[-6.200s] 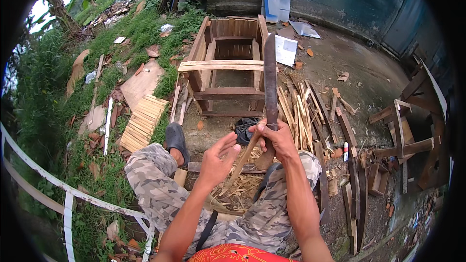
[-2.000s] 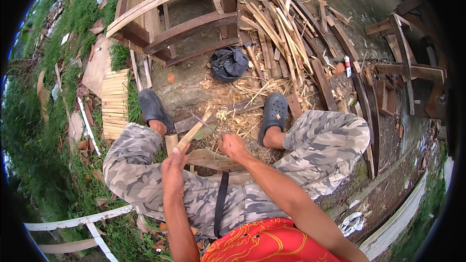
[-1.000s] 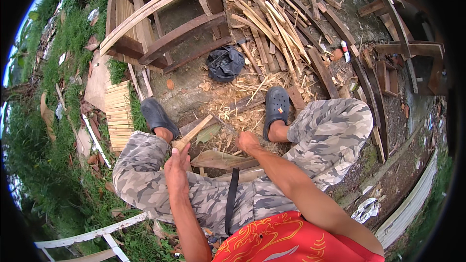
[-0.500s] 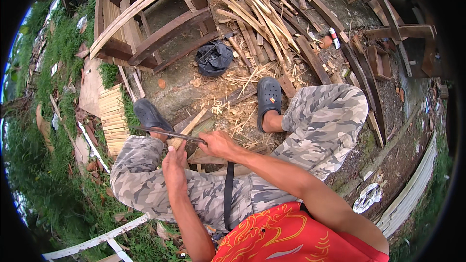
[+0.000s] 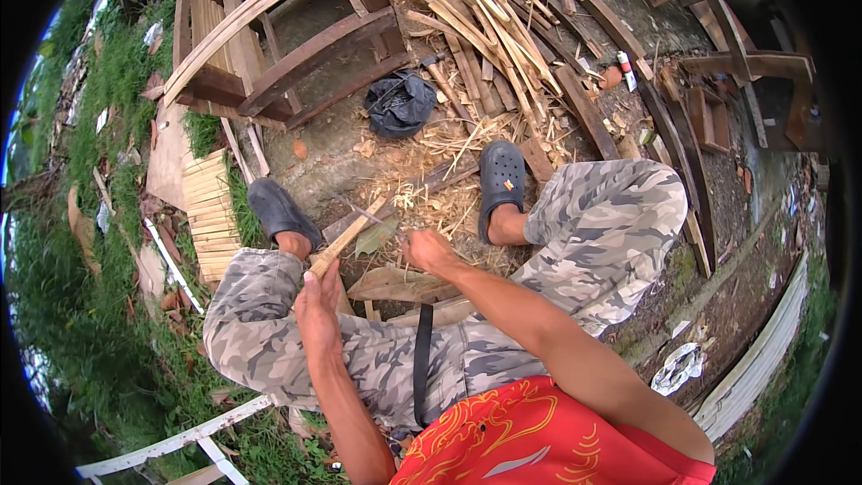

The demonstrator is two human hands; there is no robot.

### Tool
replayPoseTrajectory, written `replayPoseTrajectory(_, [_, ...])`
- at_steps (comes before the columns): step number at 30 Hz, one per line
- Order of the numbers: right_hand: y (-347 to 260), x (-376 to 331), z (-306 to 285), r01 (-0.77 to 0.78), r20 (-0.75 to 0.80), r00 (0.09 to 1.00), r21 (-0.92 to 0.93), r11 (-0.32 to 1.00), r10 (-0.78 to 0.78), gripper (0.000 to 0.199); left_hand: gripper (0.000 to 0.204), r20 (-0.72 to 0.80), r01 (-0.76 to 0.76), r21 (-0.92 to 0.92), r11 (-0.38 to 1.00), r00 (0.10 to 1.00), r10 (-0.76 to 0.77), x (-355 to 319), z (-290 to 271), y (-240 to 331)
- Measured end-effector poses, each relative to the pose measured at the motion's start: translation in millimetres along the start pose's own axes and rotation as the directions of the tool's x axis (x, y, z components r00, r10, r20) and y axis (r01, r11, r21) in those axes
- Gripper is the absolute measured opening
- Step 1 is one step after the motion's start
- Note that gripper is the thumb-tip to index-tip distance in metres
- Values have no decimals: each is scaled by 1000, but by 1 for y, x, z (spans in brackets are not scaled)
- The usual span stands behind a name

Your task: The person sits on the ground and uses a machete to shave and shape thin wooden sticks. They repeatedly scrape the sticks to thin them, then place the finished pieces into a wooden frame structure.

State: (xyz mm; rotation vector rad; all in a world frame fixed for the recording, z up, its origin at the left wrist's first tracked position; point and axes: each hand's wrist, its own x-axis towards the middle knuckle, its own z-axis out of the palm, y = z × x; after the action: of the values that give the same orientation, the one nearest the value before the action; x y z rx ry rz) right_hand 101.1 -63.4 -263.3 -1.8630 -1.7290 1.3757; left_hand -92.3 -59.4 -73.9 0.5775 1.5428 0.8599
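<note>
My left hand (image 5: pixel 319 304) is closed around the lower end of a pale wooden stick (image 5: pixel 346 237), which slants up and away to the right between my feet. In my closed right hand (image 5: pixel 429 250) is a long thin-bladed knife (image 5: pixel 386 224). Its blade reaches up and left across the stick near the far end; whether it touches the wood I cannot tell. The handle is mostly hidden by my fingers. Beneath the hands lie a flat piece of wood (image 5: pixel 400 286) and pale shavings (image 5: pixel 409 198).
A wooden frame (image 5: pixel 314 58) stands far left, beside a black plastic bag (image 5: pixel 400 104). A hammer (image 5: pixel 449 88) lies near a heap of split sticks (image 5: pixel 498 27). Bundled slats (image 5: pixel 211 220) rest by my left foot. Dark planks (image 5: pixel 669 126) lie to the right.
My right hand has moved forward and right with the knife, and the blade has slid from near my left hand toward the stick's far end. My left hand has shifted slightly left and down.
</note>
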Motion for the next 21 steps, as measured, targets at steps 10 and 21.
replayPoseTrajectory(10, [11,6,16,33,-26,999,64,997,-32,31,63,30,14,-12,1000,999,-14,2,-1,2])
replayPoseTrajectory(21, [0,7,9,26,5,1000,115,993,-27,28,61,27,23,7,1000,999,-24,1,0,5])
